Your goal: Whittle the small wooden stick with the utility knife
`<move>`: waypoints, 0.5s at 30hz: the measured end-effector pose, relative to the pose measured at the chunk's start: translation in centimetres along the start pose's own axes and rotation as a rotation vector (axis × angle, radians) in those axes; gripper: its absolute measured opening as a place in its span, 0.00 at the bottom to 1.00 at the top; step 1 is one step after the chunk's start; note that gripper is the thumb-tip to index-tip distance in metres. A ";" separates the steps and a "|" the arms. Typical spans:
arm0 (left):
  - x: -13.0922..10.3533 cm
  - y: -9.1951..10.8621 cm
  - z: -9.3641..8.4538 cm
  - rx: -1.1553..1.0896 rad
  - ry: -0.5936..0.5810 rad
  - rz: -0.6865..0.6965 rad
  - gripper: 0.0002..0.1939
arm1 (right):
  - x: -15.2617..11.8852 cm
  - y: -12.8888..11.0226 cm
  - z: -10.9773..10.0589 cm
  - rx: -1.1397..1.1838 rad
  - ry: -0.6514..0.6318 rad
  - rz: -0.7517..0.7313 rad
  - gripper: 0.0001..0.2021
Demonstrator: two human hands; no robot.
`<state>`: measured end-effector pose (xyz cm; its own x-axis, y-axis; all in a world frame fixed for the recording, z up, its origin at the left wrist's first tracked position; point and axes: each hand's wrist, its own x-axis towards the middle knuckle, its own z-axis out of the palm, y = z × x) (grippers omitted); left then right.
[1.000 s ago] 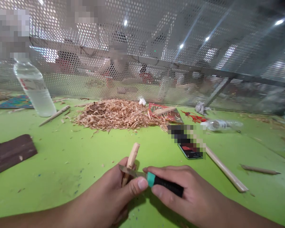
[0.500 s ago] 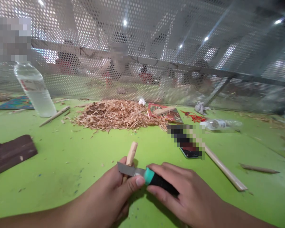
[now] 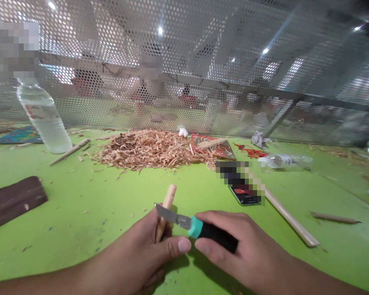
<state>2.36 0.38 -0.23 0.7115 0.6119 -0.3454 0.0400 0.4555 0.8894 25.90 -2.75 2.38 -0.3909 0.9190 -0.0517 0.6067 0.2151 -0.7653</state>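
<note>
My left hand [image 3: 147, 248] is closed around a short carved wooden stick [image 3: 169, 196], whose pale upper end sticks up out of the fist. In my right hand [image 3: 236, 241] is a carving knife [image 3: 217, 236] with a black handle and a teal collar. Its metal blade crosses in front of the stick, pointing left; whether the edge touches the wood I cannot tell. The left thumb lies stretched out below the blade, apart from the knife. The lower part of the stick is hidden in the left fingers.
On the green table [image 3: 110, 209], a heap of wood shavings [image 3: 144, 149] lies ahead. A water bottle [image 3: 44, 119] stands left, near a brown sheet [image 3: 17, 200]. At right are a phone [image 3: 246, 196], a wooden rod [image 3: 290, 217], a pencil-like stick [image 3: 335, 217] and a lying bottle [image 3: 284, 161]. Perforated mesh [image 3: 172, 106] rises behind.
The knife blade has tilted, its tip now higher and its collar slightly farther right. My left thumb has moved off the blade's back. The stick leans a little more.
</note>
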 end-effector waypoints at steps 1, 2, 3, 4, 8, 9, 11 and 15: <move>0.0 0.0 0.0 -0.008 -0.007 0.016 0.27 | 0.0 -0.2 -0.2 0.168 -0.044 0.088 0.24; -0.1 0.1 -0.1 -0.015 -0.014 0.023 0.26 | 0.0 -0.3 -0.4 0.354 -0.105 0.173 0.27; -0.1 0.1 -0.1 -0.013 -0.020 0.021 0.25 | 0.0 -0.3 -0.5 0.525 -0.158 0.245 0.29; -0.2 0.2 -0.1 -0.006 -0.023 0.012 0.23 | 0.1 -0.3 -0.6 0.669 -0.198 0.292 0.31; 0.0 -0.1 -0.3 0.013 -0.022 -0.015 0.17 | 0.4 0.2 -0.6 0.861 -0.214 0.334 0.31; 0.0 -0.2 -0.4 0.001 -0.017 -0.010 0.18 | 0.5 0.3 -0.5 0.867 -0.215 0.328 0.30; 0.1 -0.3 -0.5 -0.010 -0.030 -0.015 0.20 | 0.5 0.6 -0.4 0.869 -0.225 0.315 0.29; 0.0 0.0 -0.6 -0.009 -0.102 -0.010 0.22 | 0.5 0.9 -0.1 0.844 -0.226 0.281 0.27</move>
<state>1.92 0.70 -0.43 0.7790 0.5382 -0.3219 0.0417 0.4677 0.8829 26.33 -2.06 1.78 -0.4856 0.7951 -0.3632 0.0279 -0.4012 -0.9156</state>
